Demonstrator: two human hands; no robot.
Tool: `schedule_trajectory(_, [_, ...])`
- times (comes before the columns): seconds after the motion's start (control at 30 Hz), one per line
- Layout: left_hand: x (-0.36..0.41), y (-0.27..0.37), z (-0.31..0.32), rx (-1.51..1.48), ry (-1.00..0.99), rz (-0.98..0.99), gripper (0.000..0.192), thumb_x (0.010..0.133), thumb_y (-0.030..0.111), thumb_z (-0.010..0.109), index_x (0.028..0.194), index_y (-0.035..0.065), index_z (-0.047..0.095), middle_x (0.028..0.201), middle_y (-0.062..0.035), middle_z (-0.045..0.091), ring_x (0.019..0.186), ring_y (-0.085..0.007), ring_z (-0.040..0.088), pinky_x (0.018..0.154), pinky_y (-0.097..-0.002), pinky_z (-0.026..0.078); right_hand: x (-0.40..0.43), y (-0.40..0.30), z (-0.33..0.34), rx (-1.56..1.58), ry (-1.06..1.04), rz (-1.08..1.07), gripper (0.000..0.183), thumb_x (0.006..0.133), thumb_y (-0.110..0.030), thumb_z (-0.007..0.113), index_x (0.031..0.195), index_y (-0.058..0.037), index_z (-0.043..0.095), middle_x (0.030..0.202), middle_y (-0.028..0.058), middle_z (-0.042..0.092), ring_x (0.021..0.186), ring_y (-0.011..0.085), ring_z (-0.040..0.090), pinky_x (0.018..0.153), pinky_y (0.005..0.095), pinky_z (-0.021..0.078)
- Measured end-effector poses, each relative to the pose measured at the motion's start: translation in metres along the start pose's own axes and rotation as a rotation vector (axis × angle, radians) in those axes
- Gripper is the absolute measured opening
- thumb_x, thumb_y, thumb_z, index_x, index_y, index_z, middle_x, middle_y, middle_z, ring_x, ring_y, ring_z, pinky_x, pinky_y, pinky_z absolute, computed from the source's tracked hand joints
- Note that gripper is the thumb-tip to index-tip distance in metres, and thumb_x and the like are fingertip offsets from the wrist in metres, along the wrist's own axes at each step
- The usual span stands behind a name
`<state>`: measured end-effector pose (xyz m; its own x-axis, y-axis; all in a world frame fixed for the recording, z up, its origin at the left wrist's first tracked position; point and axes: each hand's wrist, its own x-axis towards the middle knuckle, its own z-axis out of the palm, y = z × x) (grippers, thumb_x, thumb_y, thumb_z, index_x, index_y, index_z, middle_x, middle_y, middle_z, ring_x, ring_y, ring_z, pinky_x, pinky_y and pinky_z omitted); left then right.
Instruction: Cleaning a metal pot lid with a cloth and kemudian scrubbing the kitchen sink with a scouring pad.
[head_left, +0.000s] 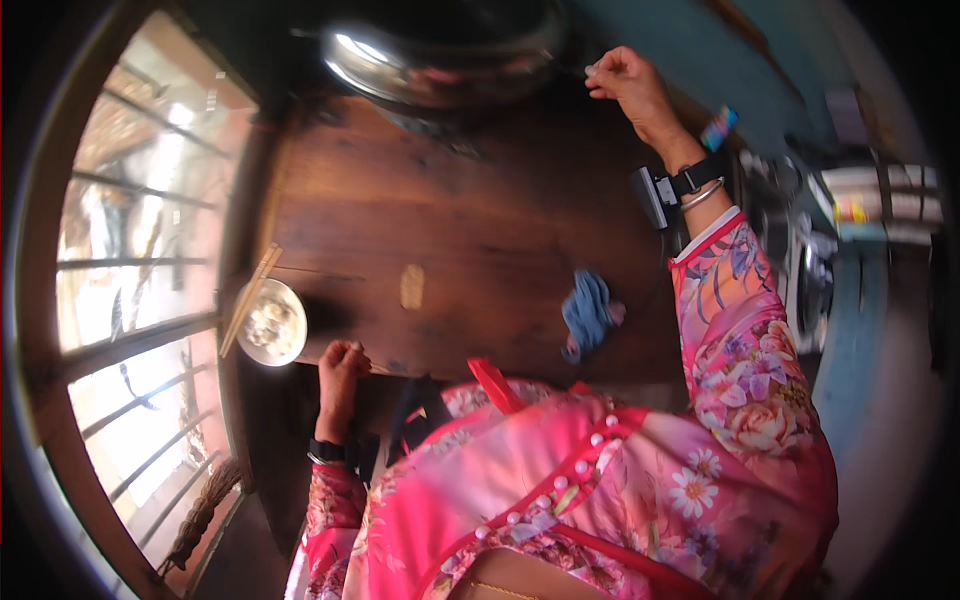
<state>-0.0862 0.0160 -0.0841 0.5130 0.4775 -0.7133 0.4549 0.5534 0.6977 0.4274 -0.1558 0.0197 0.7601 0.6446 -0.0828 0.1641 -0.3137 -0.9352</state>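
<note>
My left hand (341, 375) is loosely curled at the front left edge of a dark wooden table (465, 217), and nothing shows in it. Just beyond it sits a white bowl (298, 337) of pale food, with a pair of wooden chopsticks (255, 292) across its left rim. My right hand (626, 86) is raised at the far right, thumb and fingers drawn together. A small whitish spot at the fingertips is too blurred to identify. Left of that hand, and apart from it, stands a large shiny metal vessel (450, 79), its inside dark.
A crumpled blue cloth (587, 311) lies near the table's front right. A small tan rectangular patch (412, 287) shows mid-table. A barred window (142, 262) borders the left side. Blurred metalware (814, 277) stands to the right, beside a blue wall (847, 330).
</note>
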Motion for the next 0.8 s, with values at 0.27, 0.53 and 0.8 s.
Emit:
schedule_trajectory(0.27, [0.001,-0.008,0.051,0.226,-0.049,0.046,0.016,0.089,0.017,0.056,0.083,0.0032,0.053,0.065,-0.0026,0.055,0.058,-0.0101,0.052,0.056,-0.0225,0.042,-0.267,0.180,-0.011,-0.048,0.064,0.179,0.028,0.090,-0.028,0.056,0.082,-0.0027,0.063,0.082,0.0068,0.064,0.068,0.0149,0.060,0.071,0.0276,0.0484])
schedule_trajectory(0.53, [-0.016,-0.065,0.068,0.344,-0.048,0.057,0.018,0.089,0.021,0.057,0.082,0.0037,0.055,0.066,-0.0017,0.057,0.059,-0.0096,0.053,0.057,-0.0228,0.043,-0.316,0.221,0.101,-0.779,0.047,0.032,0.063,0.064,-0.026,0.071,0.124,-0.0289,0.051,0.137,0.0135,0.029,0.122,0.0390,0.025,0.096,0.0556,0.0269])
schedule_trajectory(0.8, [-0.031,-0.103,0.052,0.310,0.069,0.138,0.017,0.089,0.018,0.057,0.084,0.0025,0.055,0.067,-0.0025,0.057,0.059,-0.0096,0.053,0.057,-0.0225,0.044,-0.234,0.249,0.011,-0.176,0.384,-0.219,0.049,0.064,0.012,0.045,0.108,-0.0016,0.061,0.103,0.0121,0.053,0.101,0.0284,0.051,0.092,0.0349,0.0410])
